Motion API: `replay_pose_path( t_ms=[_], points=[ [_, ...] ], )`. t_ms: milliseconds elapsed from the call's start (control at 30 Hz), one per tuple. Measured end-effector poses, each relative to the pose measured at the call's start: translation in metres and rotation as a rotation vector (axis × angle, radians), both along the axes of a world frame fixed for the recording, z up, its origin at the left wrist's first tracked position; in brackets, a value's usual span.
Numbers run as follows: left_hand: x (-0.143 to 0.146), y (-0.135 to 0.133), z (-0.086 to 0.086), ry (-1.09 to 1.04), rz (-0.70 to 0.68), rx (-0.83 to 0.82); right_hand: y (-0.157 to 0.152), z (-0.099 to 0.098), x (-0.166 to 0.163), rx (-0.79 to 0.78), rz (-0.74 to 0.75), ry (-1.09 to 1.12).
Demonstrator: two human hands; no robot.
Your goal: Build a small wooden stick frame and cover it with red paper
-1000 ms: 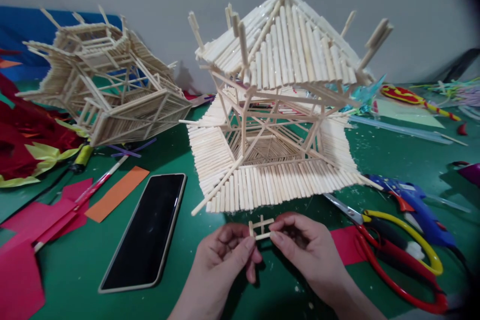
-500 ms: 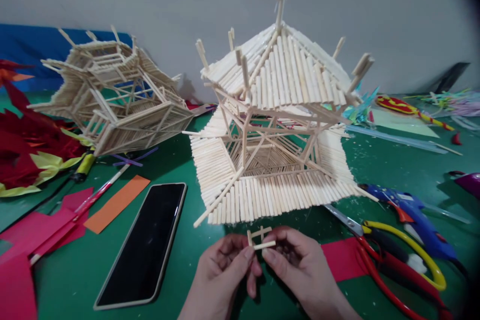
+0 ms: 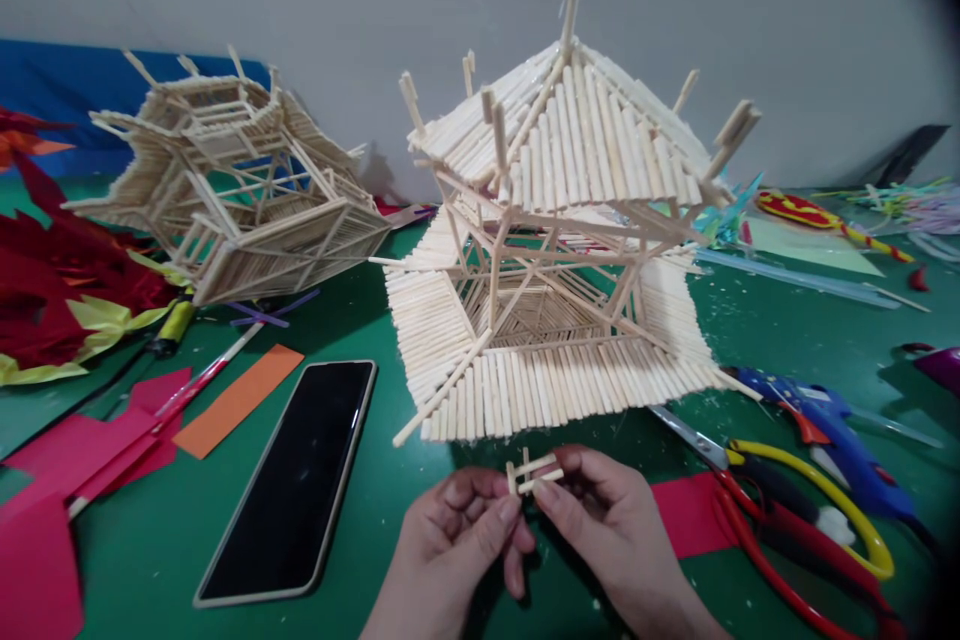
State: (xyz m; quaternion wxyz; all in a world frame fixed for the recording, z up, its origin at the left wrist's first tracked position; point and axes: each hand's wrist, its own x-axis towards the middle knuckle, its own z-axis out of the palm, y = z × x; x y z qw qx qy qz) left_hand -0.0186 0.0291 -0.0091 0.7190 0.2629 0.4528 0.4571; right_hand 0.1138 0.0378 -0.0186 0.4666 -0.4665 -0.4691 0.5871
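Note:
Between my two hands is a small frame of short wooden sticks (image 3: pixel 537 465), several pieces joined crosswise. My left hand (image 3: pixel 463 530) pinches its left end, at the short upright stick. With thumb and fingers, my right hand (image 3: pixel 600 520) grips the right ends of the crossing sticks. Just beyond the hands stands a pavilion model (image 3: pixel 525 390) built of wooden sticks, with a peaked upper roof and a wide, flared lower roof. The fingertips partly hide the little frame's ends.
A second stick model (image 3: pixel 292 265) lies tilted at the back left. A phone (image 3: pixel 289 485) and an orange paper strip (image 3: pixel 238 402) are left of my hands. Scissors (image 3: pixel 780 520), a blue glue gun (image 3: pixel 825 430) and red paper (image 3: pixel 690 515) lie to the right.
The small stick frame has tilted and shifted slightly right in my fingers, its right end now a little higher. Both hands keep hold of it. The whole view has shifted slightly.

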Motion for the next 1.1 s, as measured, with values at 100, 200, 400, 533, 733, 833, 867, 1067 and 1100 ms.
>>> replay_pose_path(
  t_ms=[100, 200, 400, 533, 733, 833, 867, 1067, 1100],
  points=[
    [0.0009, -0.0001, 0.0002, -0.007, -0.004, 0.004, 0.0002, 0.0003, -0.001, -0.017, -0.017, -0.008],
    [0.0015, -0.001, -0.0006, -0.012, -0.01, 0.006, 0.0001, 0.0005, -0.0015, -0.032, -0.042, 0.005],
    [0.0017, -0.0012, -0.0017, -0.033, -0.018, 0.001, 0.0006, -0.0008, -0.0001, -0.031, -0.07, -0.021],
    [0.0012, -0.0009, -0.0006, -0.039, -0.017, -0.011, 0.0014, -0.0005, -0.0004, -0.02, -0.058, -0.043],
    [0.0012, -0.0005, -0.0014, -0.022, -0.02, -0.011, 0.0013, 0.0006, -0.0009, -0.011, -0.064, -0.098],
    [0.0014, -0.0006, -0.0007, -0.005, -0.01, -0.015, 0.0018, 0.0006, -0.0018, -0.009, -0.065, -0.105],
    [0.0015, -0.0005, -0.0002, 0.003, -0.01, -0.016, 0.0021, 0.0007, -0.0022, -0.014, -0.067, -0.105],
    [0.0026, 0.0003, 0.0017, 0.048, -0.02, -0.021, 0.002, 0.0022, -0.003, -0.043, -0.076, -0.104],
    [0.0027, 0.0002, 0.0015, 0.056, -0.021, -0.016, 0.0018, 0.0022, -0.0027, -0.042, -0.074, -0.106]
  ],
)
